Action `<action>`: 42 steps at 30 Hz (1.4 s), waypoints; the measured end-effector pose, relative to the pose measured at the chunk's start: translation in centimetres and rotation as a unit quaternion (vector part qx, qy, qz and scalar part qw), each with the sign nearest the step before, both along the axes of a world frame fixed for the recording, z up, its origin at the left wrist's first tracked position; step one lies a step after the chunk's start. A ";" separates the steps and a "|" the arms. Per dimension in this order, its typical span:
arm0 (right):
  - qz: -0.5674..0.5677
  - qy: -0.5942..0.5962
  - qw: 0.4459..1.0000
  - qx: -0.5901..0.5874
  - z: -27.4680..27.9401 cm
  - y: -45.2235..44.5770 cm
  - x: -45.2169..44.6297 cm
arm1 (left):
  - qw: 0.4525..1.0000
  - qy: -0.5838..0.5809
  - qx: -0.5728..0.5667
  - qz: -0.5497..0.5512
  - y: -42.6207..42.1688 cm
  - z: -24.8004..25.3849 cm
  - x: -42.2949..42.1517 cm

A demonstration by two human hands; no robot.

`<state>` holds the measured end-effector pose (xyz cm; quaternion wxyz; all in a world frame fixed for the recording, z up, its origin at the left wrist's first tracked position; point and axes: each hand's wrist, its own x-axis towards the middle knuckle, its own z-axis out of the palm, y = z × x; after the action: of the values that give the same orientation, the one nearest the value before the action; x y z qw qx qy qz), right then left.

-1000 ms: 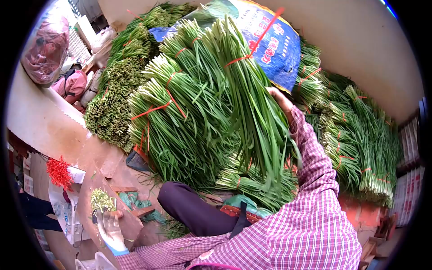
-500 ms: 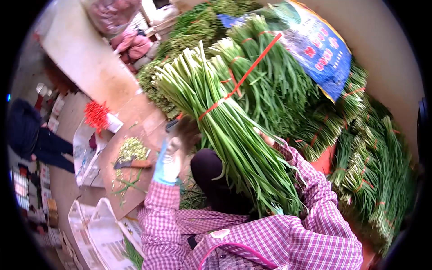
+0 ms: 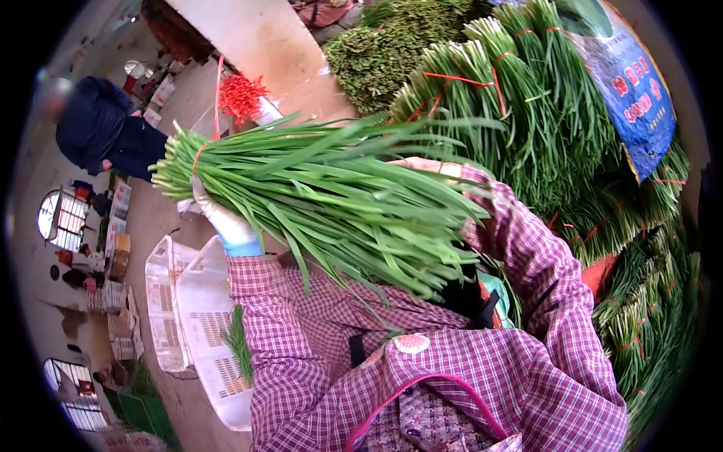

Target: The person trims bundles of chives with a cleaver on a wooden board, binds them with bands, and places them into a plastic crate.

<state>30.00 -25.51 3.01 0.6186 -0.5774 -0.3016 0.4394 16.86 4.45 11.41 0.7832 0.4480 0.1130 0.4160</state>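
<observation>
A big bunch of garlic chives (image 3: 324,196) lies nearly level across my front, pale cut ends to the left and green leaves to the right. A red tie (image 3: 200,156) circles it near the cut ends, with a loose end standing up. My left hand (image 3: 218,215), in a white and blue glove, grips the bunch from below beside the tie. On the far side, my right hand (image 3: 429,166) holds the leafy part; leaves hide most of its fingers.
Tied chive bunches (image 3: 520,113) are piled at the back right, partly under a blue printed sack (image 3: 640,98). Red ties (image 3: 242,98) stand in a holder by the board (image 3: 271,45). White plastic baskets (image 3: 215,316) sit at lower left. A person in dark clothes (image 3: 105,128) stands beyond.
The bunch has swung from a steep slant to nearly level, its cut ends now at left. My left hand, free before, now grips it near the tie. The view has shifted.
</observation>
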 end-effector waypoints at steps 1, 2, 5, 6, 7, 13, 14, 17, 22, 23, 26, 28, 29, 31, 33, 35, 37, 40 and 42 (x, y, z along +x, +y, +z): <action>0.002 -0.004 1.000 -0.018 0.0 -0.3 0.2 | 1.000 -0.019 0.019 0.010 2.5 -0.8 -1.0; 0.006 0.004 1.000 -0.025 0.0 -0.4 0.6 | 0.998 -0.020 0.023 0.053 4.6 -1.5 -1.9; 0.026 0.041 0.998 0.039 -1.1 -0.5 2.1 | 0.992 -0.048 0.017 0.119 9.4 -3.4 -5.2; -0.015 0.024 0.999 0.035 -0.8 -0.5 2.1 | 0.990 -0.053 -0.017 0.126 10.0 -3.4 -6.2; -0.056 0.010 0.998 0.030 -0.3 -0.7 2.0 | 0.989 -0.055 -0.013 0.134 10.3 -3.6 -7.1; -0.133 -0.049 0.986 0.087 3.7 2.0 -2.5 | 0.970 -0.095 -0.017 0.225 13.3 -5.9 -11.0; -0.144 -0.096 0.980 0.102 4.1 3.0 -3.7 | 0.968 -0.094 -0.056 0.228 12.0 -4.9 -11.2; -0.166 -0.235 0.942 0.174 5.9 5.9 -6.7 | 0.970 -0.097 -0.055 0.217 11.9 -4.9 -11.9; -0.223 -0.513 0.807 0.189 7.0 10.2 -9.1 | 0.981 -0.147 -0.043 0.122 14.8 -6.6 -13.6; -0.246 -0.552 0.780 0.159 6.7 11.0 -9.6 | 0.981 -0.161 -0.052 0.096 14.8 -6.4 -13.7; -0.270 -0.610 0.744 0.037 5.2 13.1 -10.2 | 0.976 -0.180 -0.014 0.125 13.5 -6.3 -13.6; -0.277 -0.610 0.742 0.018 3.9 14.3 -9.9 | 0.977 -0.164 -0.002 0.136 13.4 -6.2 -13.7; -0.285 -0.609 0.740 -0.001 3.8 14.6 -9.9 | 0.978 -0.148 0.011 0.146 13.4 -6.2 -13.8; -0.284 -0.592 0.754 -0.002 3.9 15.0 -10.1 | 0.978 -0.146 0.006 0.148 13.1 -6.2 -14.1; -0.290 -0.541 0.789 0.022 4.0 15.5 -10.2 | 0.978 -0.145 0.001 0.150 12.6 -6.0 -14.1; -0.295 -0.519 0.801 0.046 3.9 16.1 -10.1 | 0.979 -0.147 0.007 0.144 12.0 -5.8 -14.0; -0.300 -0.496 0.812 0.070 3.9 16.7 -10.2 | 0.976 -0.138 -0.003 0.167 11.9 -6.0 -14.0; -0.295 -0.484 0.821 0.067 3.7 17.1 -10.4 | 0.975 -0.131 -0.029 0.179 12.0 -6.1 -14.3; -0.288 -0.497 0.816 0.064 3.6 17.4 -10.6 | 0.976 -0.132 -0.043 0.171 12.3 -6.4 -14.5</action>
<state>19.43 -8.14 6.60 0.5184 -0.7371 -0.4151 -0.1255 2.35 16.73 5.00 0.7274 0.3291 0.1015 0.5935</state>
